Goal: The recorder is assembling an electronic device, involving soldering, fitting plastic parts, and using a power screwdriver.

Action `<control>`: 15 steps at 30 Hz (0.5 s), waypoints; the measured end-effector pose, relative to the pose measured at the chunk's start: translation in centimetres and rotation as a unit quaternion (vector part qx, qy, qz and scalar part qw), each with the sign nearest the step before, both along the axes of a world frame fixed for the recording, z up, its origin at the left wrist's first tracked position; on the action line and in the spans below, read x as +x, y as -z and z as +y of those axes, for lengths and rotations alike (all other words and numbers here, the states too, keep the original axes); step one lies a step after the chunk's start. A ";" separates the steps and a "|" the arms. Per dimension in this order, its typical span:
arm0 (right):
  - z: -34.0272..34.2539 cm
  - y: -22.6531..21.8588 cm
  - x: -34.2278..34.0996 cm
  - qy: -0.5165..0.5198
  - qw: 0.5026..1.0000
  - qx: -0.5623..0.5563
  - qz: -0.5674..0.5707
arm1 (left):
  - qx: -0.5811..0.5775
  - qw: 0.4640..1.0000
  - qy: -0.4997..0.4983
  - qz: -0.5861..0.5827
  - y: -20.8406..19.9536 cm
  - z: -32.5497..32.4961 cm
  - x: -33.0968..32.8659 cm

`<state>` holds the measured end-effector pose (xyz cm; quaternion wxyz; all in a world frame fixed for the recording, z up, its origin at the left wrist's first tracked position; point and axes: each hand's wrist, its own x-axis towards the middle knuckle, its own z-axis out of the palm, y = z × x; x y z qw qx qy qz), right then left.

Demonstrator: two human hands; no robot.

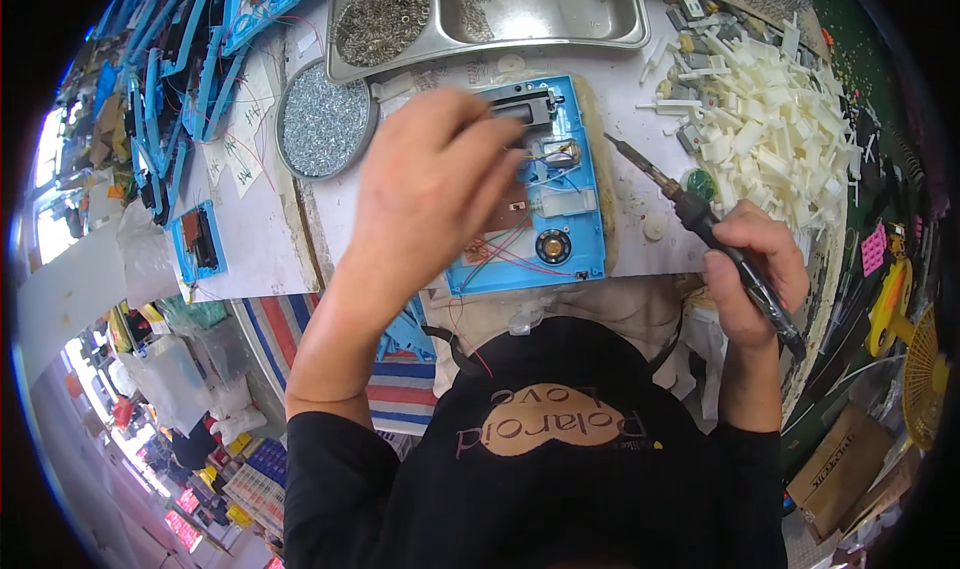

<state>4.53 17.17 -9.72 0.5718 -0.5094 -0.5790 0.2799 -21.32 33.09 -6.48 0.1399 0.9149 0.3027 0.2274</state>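
Observation:
In front of me on the table lies a light-blue plastic housing [580, 246] with a small round speaker [553, 247], thin red wires and a black and grey part [528, 111] fitted inside. My left hand [430, 179] hovers over its left half, slightly blurred. The thumb and fingers come together in a pinch, and whatever they hold is too small or hidden to make out. To the right, my right hand [757, 269] is closed around the black handle of a soldering iron [690, 209], whose metal tip points up and left toward the housing's right edge, clear of it.
A round dish of small screws [325, 119] stands left of the housing. Beyond it sits a metal tray [545, 41] with springs. White plastic parts [765, 129] are heaped at right, blue housings [200, 79] at far left. A smaller blue piece [198, 241] lies near the table edge.

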 end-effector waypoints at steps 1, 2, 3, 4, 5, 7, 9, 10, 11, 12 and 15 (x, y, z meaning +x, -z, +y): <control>-0.2 0.1 0.1 0.005 1.000 -0.007 0.001 | -0.026 0.999 -0.019 0.005 0.0 0.1 -1.3; -0.4 0.2 0.2 0.010 1.000 -0.014 0.003 | -0.052 0.998 -0.038 0.010 0.1 0.1 -2.6; -0.4 0.3 0.3 0.013 1.000 -0.021 0.004 | -0.077 0.995 -0.059 0.014 0.2 -0.1 -3.5; -0.3 0.4 0.4 -0.001 1.000 -0.024 0.004 | -0.099 0.993 -0.058 -0.014 0.2 -0.2 -3.9; -0.1 0.4 0.1 0.001 1.000 -0.026 0.005 | -0.134 0.989 -0.049 -0.037 0.4 -0.4 -4.1; 0.5 0.2 -0.4 0.000 1.000 -0.029 0.005 | -0.202 0.975 -0.033 -0.086 0.6 -1.0 -3.9; 0.7 -0.2 -0.7 -0.008 0.999 -0.031 0.009 | -0.216 0.968 -0.017 -0.126 0.6 -1.2 -2.6; 0.7 -0.5 -0.8 -0.011 0.999 -0.032 0.010 | -0.228 0.963 -0.011 -0.143 0.8 -1.1 -2.0; 0.7 -0.6 -0.8 -0.011 0.999 -0.033 0.010 | -0.240 0.958 -0.004 -0.159 1.0 -1.0 -1.4; 0.6 -0.7 -0.7 -0.009 0.999 -0.034 0.009 | -0.199 0.971 0.010 -0.133 1.4 -0.8 -0.8; 0.1 -0.9 -0.5 0.006 0.999 -0.043 0.011 | -0.055 0.984 0.138 -0.099 2.2 0.9 0.5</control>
